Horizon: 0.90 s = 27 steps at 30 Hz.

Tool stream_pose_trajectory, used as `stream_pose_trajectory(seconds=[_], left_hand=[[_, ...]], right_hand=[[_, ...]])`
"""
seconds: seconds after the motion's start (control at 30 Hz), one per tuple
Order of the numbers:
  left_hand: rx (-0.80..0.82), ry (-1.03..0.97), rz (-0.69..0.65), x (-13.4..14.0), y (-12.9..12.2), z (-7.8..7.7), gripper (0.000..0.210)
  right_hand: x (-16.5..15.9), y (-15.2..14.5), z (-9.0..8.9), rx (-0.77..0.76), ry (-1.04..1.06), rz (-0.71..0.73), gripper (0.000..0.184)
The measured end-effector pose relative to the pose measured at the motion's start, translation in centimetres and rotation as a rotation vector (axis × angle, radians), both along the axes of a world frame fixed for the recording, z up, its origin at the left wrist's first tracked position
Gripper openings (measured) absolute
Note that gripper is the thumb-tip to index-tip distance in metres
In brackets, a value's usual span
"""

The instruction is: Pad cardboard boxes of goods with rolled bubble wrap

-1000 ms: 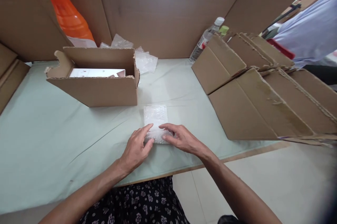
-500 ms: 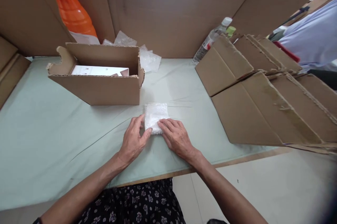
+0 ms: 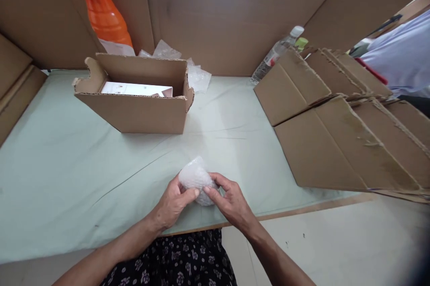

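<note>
A small piece of bubble wrap (image 3: 197, 176), white and folded or bent, is held between both hands close to the front edge of the table. My left hand (image 3: 176, 203) grips its left side, thumb on top and fingers underneath. On the right side, my right hand (image 3: 230, 198) pinches it with thumb and fingers. Whether anything lies inside the wrap I cannot tell. Beyond the hands stands an open cardboard box (image 3: 151, 115) with a white carton (image 3: 137, 89) inside it.
Large cardboard boxes (image 3: 322, 142) line the right side. A clear water bottle (image 3: 277, 55) leans behind them. An orange bottle (image 3: 107, 17) and loose clear plastic wrap (image 3: 199, 79) are behind the open box. A person in pale clothing (image 3: 403, 57) is at far right.
The bubble wrap, flat on the table before, is now lifted and drawn nearer to me, bent between both hands. My hands have closed on it. The camera view has shifted slightly.
</note>
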<state>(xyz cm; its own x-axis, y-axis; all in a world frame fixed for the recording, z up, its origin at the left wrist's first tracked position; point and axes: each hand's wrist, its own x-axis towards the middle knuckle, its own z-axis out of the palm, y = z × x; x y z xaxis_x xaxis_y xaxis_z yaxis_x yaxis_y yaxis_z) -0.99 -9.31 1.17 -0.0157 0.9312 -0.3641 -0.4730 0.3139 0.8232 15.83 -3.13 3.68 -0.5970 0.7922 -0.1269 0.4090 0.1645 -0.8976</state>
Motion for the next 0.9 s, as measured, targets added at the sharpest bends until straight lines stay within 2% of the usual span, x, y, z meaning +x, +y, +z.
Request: stream_pose_trajectory(seconds=[0.07,0.1,0.17,0.2,0.27,0.33,0.37,0.43,0.53,0.6,0.63,0.67,0.77,0.83,0.9], left_hand=[[0.041,0.169,0.036,-0.3,-0.3,0.2,0.042],[0.069,0.263,0.039,-0.4,-0.5,0.4,0.042],[0.131,0.437,-0.004,-0.8,-0.7,0.9,0.051],[0.158,0.5,-0.042,-0.9,-0.8,1.1,0.058],[0.179,0.537,-0.105,-1.2,-1.0,1.4,0.072],[0.185,0.441,-0.118,-1.5,-1.1,1.3,0.084],[0.193,0.377,-0.114,-1.8,-1.2,1.3,0.087],[0.202,0.318,-0.137,-2.4,-1.2,1.1,0.083],[0.173,0.454,-0.218,-3.3,-1.2,1.0,0.063],[0.171,0.559,-0.26,-4.0,-1.2,1.0,0.065],[0.18,0.602,-0.278,-4.3,-1.2,1.1,0.069],[0.191,0.644,-0.298,-4.8,-1.3,1.3,0.073],[0.253,0.744,-0.339,-6.9,-1.2,2.8,0.08],[0.386,0.813,-0.268,-9.0,-0.8,5.1,0.083],[0.574,0.954,-0.084,-11.6,0.5,8.0,0.086]], right_hand=[[0.2,0.1,0.0,0.153,-0.075,-0.054,0.033],[0.3,0.3,0.1,0.191,-0.087,-0.064,0.043],[0.3,0.8,0.7,0.156,-0.057,-0.036,0.067],[0.1,1.0,1.0,0.109,-0.033,-0.009,0.07],[-0.4,1.2,1.5,0.023,0.019,0.021,0.053],[-1.1,1.3,1.7,-0.045,0.098,-0.033,0.034],[-1.4,1.4,1.7,-0.08,0.145,-0.079,0.031],[-1.7,1.6,1.5,-0.153,0.202,-0.134,0.033],[-1.7,2.4,1.5,-0.21,0.159,-0.05,0.039],[-1.8,3.0,2.1,-0.199,0.118,0.046,0.061],[-1.9,3.3,2.6,-0.18,0.083,0.1,0.071],[-2.2,3.6,3.2,-0.155,0.034,0.161,0.071],[-3.3,4.8,6.1,-0.058,-0.097,0.31,0.034],[-4.4,6.1,8.6,-0.015,-0.054,0.287,0.021],[-5.8,8.2,11.3,0.023,0.088,0.163,0.023]])
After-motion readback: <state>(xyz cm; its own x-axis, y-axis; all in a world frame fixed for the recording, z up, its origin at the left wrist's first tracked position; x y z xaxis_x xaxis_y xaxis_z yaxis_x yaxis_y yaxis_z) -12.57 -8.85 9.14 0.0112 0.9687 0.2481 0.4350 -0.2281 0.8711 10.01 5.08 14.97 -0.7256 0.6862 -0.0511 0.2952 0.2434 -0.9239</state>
